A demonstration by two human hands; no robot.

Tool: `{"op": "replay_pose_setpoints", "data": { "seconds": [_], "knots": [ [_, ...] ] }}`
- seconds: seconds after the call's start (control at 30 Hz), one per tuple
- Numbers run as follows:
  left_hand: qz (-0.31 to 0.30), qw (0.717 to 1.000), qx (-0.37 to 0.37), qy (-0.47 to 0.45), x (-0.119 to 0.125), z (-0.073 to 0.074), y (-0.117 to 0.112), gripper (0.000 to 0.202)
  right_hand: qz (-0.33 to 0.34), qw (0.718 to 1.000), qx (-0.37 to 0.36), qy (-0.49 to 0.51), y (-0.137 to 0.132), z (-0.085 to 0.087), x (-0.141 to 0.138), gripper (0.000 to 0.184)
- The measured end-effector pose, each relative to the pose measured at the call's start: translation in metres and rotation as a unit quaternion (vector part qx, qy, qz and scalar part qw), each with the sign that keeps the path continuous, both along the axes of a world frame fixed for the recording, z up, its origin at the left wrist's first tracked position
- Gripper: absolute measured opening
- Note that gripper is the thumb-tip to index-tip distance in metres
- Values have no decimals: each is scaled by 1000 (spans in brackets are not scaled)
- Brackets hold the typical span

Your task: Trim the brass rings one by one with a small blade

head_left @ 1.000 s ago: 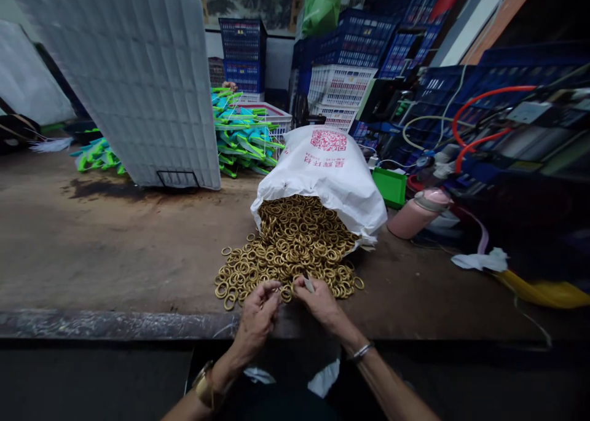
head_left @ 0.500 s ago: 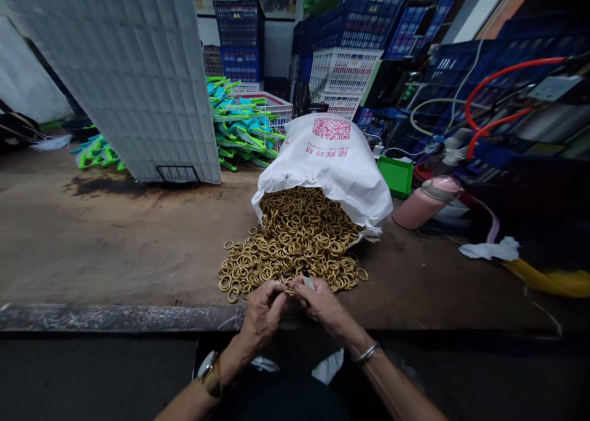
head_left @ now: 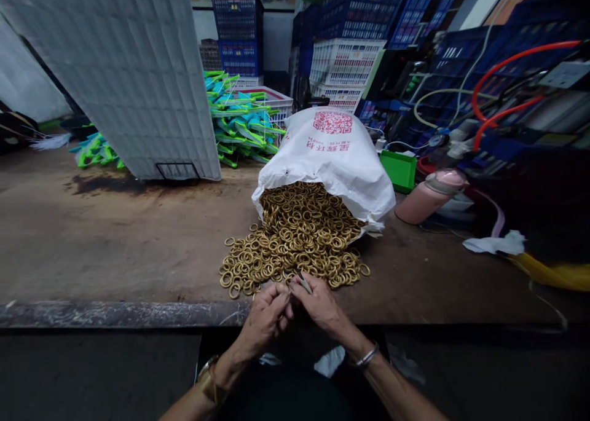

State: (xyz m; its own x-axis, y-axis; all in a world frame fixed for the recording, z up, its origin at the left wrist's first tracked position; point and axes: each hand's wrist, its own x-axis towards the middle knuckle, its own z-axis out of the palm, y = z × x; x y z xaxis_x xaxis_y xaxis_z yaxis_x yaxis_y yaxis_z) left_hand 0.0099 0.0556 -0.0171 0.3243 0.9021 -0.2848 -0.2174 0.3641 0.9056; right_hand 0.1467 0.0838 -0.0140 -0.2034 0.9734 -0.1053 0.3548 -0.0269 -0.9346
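A heap of brass-coloured rings (head_left: 286,249) spills from the mouth of a white woven sack (head_left: 341,157) lying on the workbench. At the near edge of the heap, my left hand (head_left: 267,313) is closed in a pinch, apparently on a single ring, which the fingers mostly hide. Close beside it, my right hand (head_left: 320,304) is closed around a small knife-like tool (head_left: 304,283) with a grey, flat body. The fingertips of both hands nearly meet. How the tool touches the ring is too small to make out.
A tall whitish ribbed panel (head_left: 161,89) stands on the workbench (head_left: 115,243) at left, near blue-green plastic pieces (head_left: 244,123). At right are a green tray (head_left: 399,170), a pink bottle (head_left: 431,196) and orange hoses (head_left: 488,123). Stacked crates (head_left: 348,61) rise behind.
Both hands have drawn slightly closer together, and the left has turned, its fingers curling more. The tool in my right hand has tilted. The view has shifted a little.
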Motion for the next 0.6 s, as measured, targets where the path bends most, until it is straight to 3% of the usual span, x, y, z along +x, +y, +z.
{"op": "replay_pose_setpoints", "data": {
  "seconds": [0.13,0.23,0.33,0.47,0.6],
  "knots": [
    [6,999,-28,-41,1,2,-3,29,4,1000,-9,22,-1,-1,2,24],
    [12,999,-29,-30,2,4,-3,29,-9,997,52,-57,-3,-3,6,24],
    [16,1000,-19,-17,1,3,-3,29,32,980,117,-158,-8,-4,9,16],
    [21,999,-3,-25,1,0,-3,30,86,954,154,-242,-14,-2,10,15],
    [27,1000,-2,-2,2,-3,-3,32,89,938,171,-286,-16,2,8,18]
  ]
}}
